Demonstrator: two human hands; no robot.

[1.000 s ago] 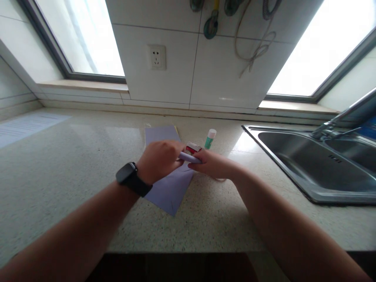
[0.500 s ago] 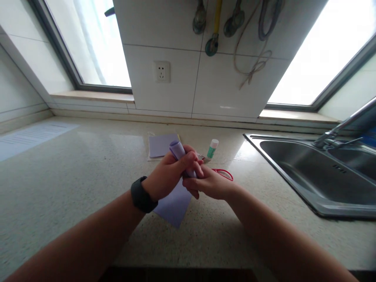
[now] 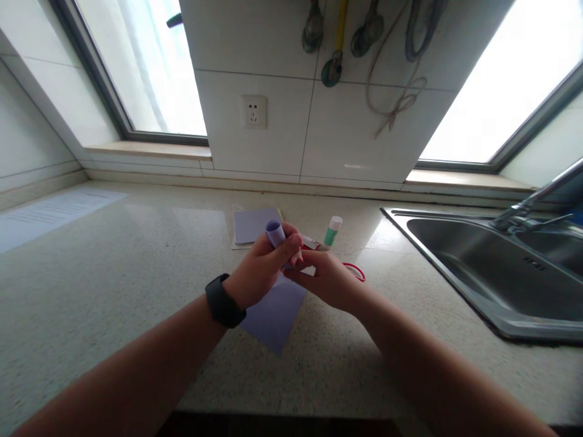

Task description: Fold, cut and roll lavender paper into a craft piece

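My left hand (image 3: 266,261), with a black watch at the wrist, is wrapped round a rolled tube of purple paper (image 3: 274,232). The tube's open end points up and away from me. My right hand (image 3: 325,276) has its thumb and fingers at the tube's lower end, pinching it; the fingertips are partly hidden behind my left fingers. Beneath the hands a flat purple sheet (image 3: 273,315) lies on the counter. Just beyond my right hand are red-handled scissors (image 3: 357,271), mostly covered, and an upright glue stick (image 3: 333,230) with a white cap.
A stack of purple paper (image 3: 257,224) in a clear sleeve lies behind the hands. To the right a steel sink (image 3: 455,267) with a faucet (image 3: 514,212) is set into the speckled counter (image 3: 136,291). A printed sheet (image 3: 54,215) lies far left.
My right hand has shifted slightly right and loosened round the tube's lower end, its fingers now straighter. My left hand keeps its hold. The view has moved a little.
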